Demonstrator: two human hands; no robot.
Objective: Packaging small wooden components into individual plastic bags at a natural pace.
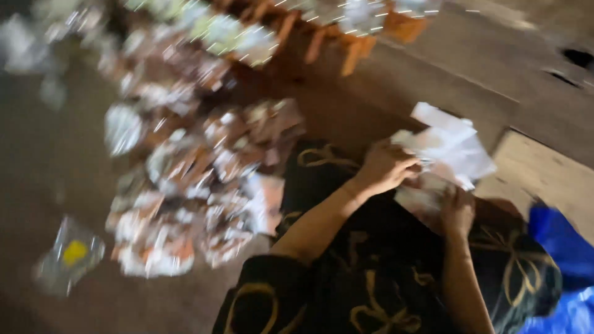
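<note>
White paper packets (450, 147) gripped by left hand (385, 168) and right hand (456, 210), beside blurred packet heap (198, 185)

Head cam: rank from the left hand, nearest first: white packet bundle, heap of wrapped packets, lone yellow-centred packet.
1. White packet bundle: touching the left hand, just right of it.
2. Heap of wrapped packets: on the floor to its left.
3. Lone yellow-centred packet: far lower left.

Matt white paper sheets (450, 148), glossy clear plastic packets (185, 185) left of them, black cloth with gold pattern (371, 272) below, shiny blue plastic (560, 247) lower right, matt floor (37, 179).
</note>
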